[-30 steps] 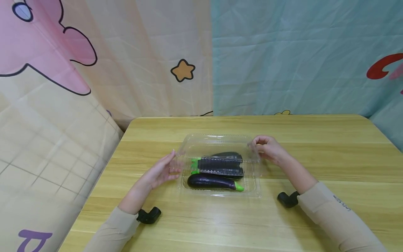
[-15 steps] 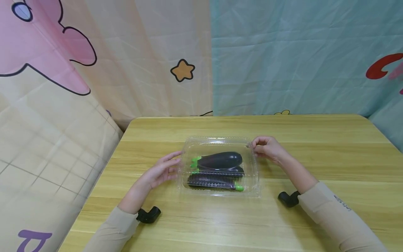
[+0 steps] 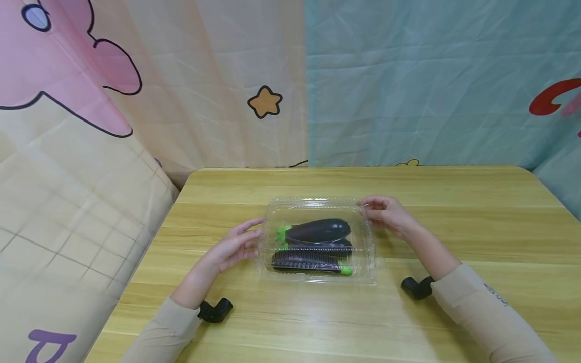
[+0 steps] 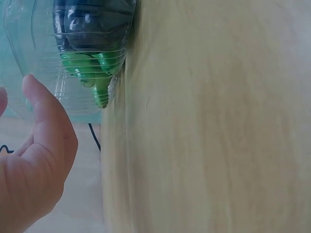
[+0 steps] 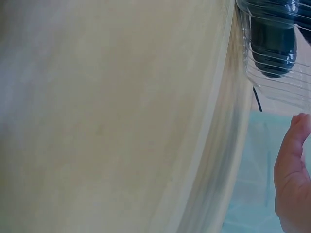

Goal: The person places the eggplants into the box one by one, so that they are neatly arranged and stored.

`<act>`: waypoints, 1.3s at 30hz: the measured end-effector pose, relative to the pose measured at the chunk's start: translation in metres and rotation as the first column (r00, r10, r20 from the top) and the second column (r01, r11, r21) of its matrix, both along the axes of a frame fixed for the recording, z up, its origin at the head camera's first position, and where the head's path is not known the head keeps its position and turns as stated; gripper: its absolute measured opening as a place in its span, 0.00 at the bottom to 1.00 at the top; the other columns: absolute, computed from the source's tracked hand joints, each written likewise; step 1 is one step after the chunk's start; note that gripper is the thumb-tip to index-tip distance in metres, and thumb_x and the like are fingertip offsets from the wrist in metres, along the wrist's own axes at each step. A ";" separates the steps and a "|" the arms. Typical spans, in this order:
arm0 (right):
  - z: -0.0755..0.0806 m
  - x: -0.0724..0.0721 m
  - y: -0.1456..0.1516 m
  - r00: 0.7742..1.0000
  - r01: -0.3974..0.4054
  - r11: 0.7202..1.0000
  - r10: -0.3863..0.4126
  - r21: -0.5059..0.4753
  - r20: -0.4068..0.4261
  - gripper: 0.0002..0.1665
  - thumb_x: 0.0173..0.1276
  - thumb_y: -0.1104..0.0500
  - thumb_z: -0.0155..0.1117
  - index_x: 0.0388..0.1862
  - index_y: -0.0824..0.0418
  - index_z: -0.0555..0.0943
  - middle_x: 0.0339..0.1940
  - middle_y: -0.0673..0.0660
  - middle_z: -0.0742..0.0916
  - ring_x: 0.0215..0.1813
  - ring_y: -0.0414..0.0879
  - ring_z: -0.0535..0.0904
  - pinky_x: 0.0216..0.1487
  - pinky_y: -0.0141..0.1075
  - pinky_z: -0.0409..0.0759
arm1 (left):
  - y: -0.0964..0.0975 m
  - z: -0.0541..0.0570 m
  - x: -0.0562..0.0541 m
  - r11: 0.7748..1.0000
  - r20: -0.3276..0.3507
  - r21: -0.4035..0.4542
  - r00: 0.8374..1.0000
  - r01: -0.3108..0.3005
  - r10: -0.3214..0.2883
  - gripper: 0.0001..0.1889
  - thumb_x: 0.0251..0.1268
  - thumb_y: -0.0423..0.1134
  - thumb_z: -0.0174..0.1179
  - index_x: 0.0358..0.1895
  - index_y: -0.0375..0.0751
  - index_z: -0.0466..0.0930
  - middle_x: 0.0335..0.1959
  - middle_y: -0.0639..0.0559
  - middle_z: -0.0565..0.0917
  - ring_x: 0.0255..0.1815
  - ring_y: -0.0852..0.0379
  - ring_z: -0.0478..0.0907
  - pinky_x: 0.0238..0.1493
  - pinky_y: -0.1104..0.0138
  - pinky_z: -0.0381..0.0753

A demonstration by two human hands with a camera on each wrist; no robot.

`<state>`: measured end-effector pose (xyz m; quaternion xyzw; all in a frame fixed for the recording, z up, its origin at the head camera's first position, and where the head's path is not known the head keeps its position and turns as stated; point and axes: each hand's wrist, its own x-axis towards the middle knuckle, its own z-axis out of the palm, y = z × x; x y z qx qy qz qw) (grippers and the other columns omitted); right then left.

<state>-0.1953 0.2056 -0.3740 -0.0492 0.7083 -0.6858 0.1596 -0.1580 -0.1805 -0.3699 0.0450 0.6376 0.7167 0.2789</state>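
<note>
In the head view a clear plastic clamshell container (image 3: 313, 276) sits mid-table, its lid (image 3: 313, 214) lowered over several dark purple eggplants (image 3: 320, 230) with green stems. At its left side is my left hand (image 3: 231, 248), fingers loosely bent, fingertips right at the wall. My right hand (image 3: 386, 214) pinches the far right corner of the container with bent fingers and thumb. In the left wrist view green stems (image 4: 90, 68) press near the ribbed wall, with the left thumb (image 4: 51, 121) beside it. The right wrist view shows a rounded eggplant end (image 5: 273, 48) inside; that hand is partly cut off.
A wooden table (image 3: 290, 322) lies under the container. Black curved pieces (image 3: 215, 310) stick out at both wrists, by the sleeves. Behind the table's far edge hangs a patterned curtain (image 3: 390, 91) with cartoon figures.
The lid has come down toward me over the front eggplant. My left fingers have shifted slightly along the container's left side. My right hand stays at the far right corner.
</note>
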 end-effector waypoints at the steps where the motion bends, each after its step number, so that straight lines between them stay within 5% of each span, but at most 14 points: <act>1: 0.000 0.000 0.000 1.000 -0.010 1.000 0.010 -0.012 0.008 0.17 0.65 0.72 0.55 0.39 0.51 0.83 0.33 0.46 0.83 0.36 0.39 0.79 0.35 0.28 0.79 | 0.000 0.000 0.000 1.000 -0.003 -0.004 1.000 -0.001 0.001 0.32 0.69 0.35 0.49 0.72 0.34 0.48 0.39 0.53 0.73 0.34 0.64 0.73 0.37 0.73 0.77; 8: 0.003 -0.001 0.003 0.996 -0.076 0.996 0.078 -0.043 0.040 0.17 0.67 0.70 0.54 0.50 0.57 0.81 0.38 0.46 0.85 0.43 0.41 0.81 0.40 0.30 0.79 | 0.001 0.000 0.000 1.000 -0.006 -0.018 1.000 -0.005 0.005 0.31 0.69 0.35 0.48 0.72 0.35 0.49 0.40 0.53 0.73 0.35 0.63 0.73 0.36 0.73 0.77; 21: 0.007 0.004 0.016 0.993 -0.108 0.994 0.108 -0.009 0.048 0.15 0.69 0.68 0.53 0.50 0.53 0.78 0.38 0.53 0.81 0.36 0.43 0.80 0.42 0.35 0.82 | 0.000 -0.003 0.000 1.000 -0.028 -0.006 1.000 0.007 -0.008 0.34 0.69 0.33 0.48 0.74 0.44 0.42 0.45 0.48 0.75 0.40 0.60 0.76 0.39 0.70 0.78; 27: 0.010 0.016 0.019 0.989 -0.134 0.991 0.134 0.000 0.064 0.13 0.71 0.63 0.53 0.50 0.50 0.78 0.40 0.54 0.80 0.37 0.44 0.81 0.43 0.35 0.82 | 0.001 -0.005 -0.001 1.000 -0.038 -0.003 0.999 0.010 -0.011 0.36 0.68 0.30 0.49 0.75 0.49 0.41 0.37 0.54 0.75 0.34 0.63 0.73 0.36 0.72 0.76; 34: 0.012 0.031 0.018 0.983 -0.172 0.985 0.171 0.018 0.065 0.28 0.70 0.64 0.54 0.68 0.61 0.64 0.41 0.56 0.81 0.38 0.46 0.81 0.42 0.36 0.82 | 0.000 -0.006 -0.001 0.999 -0.056 0.038 0.998 0.034 -0.031 0.34 0.67 0.26 0.48 0.74 0.43 0.46 0.35 0.54 0.76 0.29 0.64 0.75 0.32 0.76 0.78; 39: 0.014 0.045 0.018 0.966 -0.239 0.971 0.239 -0.010 0.095 0.36 0.67 0.68 0.54 0.72 0.59 0.54 0.40 0.57 0.81 0.37 0.47 0.80 0.42 0.40 0.82 | 0.000 -0.007 -0.002 0.999 -0.064 0.020 0.997 0.036 -0.034 0.32 0.68 0.26 0.48 0.73 0.40 0.48 0.35 0.54 0.76 0.30 0.64 0.75 0.33 0.75 0.79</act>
